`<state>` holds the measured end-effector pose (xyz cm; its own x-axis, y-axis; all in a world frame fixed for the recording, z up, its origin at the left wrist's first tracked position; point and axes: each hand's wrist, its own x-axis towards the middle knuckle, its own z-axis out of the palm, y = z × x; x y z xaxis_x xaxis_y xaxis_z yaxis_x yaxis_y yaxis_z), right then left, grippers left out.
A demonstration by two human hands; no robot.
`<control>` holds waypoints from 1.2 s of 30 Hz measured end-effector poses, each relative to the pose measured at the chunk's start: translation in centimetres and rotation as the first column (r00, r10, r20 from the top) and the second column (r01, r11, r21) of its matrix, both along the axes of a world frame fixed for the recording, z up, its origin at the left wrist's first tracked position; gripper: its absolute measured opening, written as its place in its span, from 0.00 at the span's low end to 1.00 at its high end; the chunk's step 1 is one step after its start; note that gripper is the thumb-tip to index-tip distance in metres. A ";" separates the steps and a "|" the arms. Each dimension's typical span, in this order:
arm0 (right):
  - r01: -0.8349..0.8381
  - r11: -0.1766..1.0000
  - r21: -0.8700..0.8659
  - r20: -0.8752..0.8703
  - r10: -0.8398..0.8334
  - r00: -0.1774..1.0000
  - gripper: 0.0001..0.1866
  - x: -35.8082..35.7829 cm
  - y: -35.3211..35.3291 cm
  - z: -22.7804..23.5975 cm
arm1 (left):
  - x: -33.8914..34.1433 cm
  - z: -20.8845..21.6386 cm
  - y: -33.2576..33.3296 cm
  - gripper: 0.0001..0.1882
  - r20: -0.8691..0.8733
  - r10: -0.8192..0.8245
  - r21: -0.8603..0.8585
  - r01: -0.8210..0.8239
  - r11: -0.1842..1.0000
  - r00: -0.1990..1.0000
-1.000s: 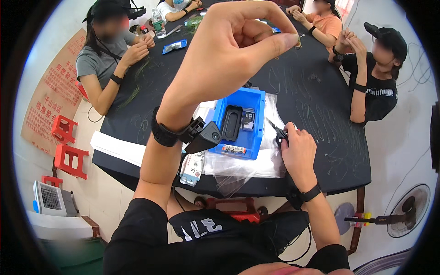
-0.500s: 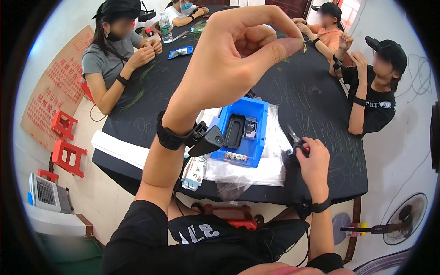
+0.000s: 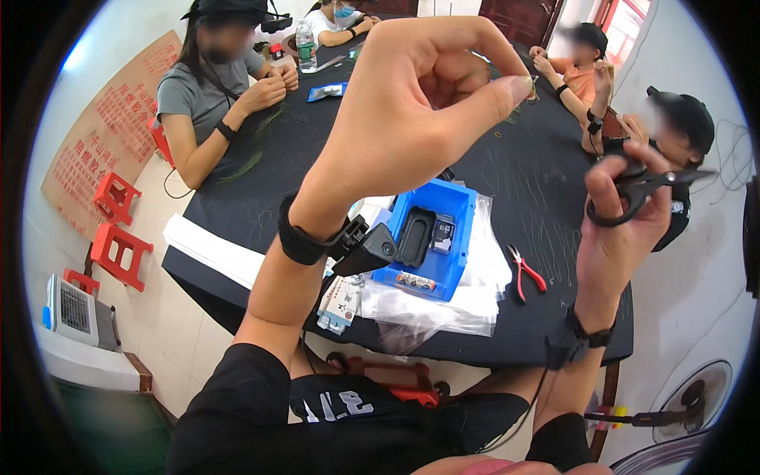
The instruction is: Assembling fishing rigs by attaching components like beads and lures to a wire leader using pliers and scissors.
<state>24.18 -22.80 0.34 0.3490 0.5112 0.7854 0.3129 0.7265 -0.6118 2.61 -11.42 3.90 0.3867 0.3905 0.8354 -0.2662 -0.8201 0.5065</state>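
My left hand [image 3: 404,119] is raised high over the table, thumb and forefinger pinched together. A tiny thin piece [image 3: 533,89] sticks out at the fingertips; its kind is too small to make out. To the right my right hand [image 3: 617,245] is lifted too, with fingers through the loops of black-handled scissors [image 3: 633,198]. Their blades point right, away from the left hand, and look blurred. Below, between the hands, pliers with red handles [image 3: 530,277] lie on the black tablecloth [image 3: 554,324].
A blue bin [image 3: 443,277] holding a black case and small packs stands before me, beside clear plastic bags [image 3: 475,317]. White paper [image 3: 210,247] lies to the left. Thin strands [image 3: 546,229] are spread on the right. Several people sit around the table.
My right hand has risen from the tabletop with the scissors in it. The red-handled pliers now show uncovered on the cloth. My left hand keeps its pinch nearly in place.
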 end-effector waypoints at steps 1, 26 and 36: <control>0.087 0.996 0.025 0.083 -0.089 0.993 0.30 -0.7 0.9 0.8 | -0.1 0.0 -0.1 0.05 -0.003 0.003 -0.008 -0.003 1.000 1.000; -0.122 0.969 0.217 0.086 0.106 0.991 0.18 -2.1 8.0 2.0 | 0.4 0.0 0.4 0.06 -0.095 0.041 -0.138 -0.053 0.989 0.995; -0.248 0.965 -0.083 0.386 0.260 0.885 0.27 -0.7 7.2 1.4 | 0.0 0.1 0.8 0.09 0.047 -0.140 -0.285 0.147 0.947 0.989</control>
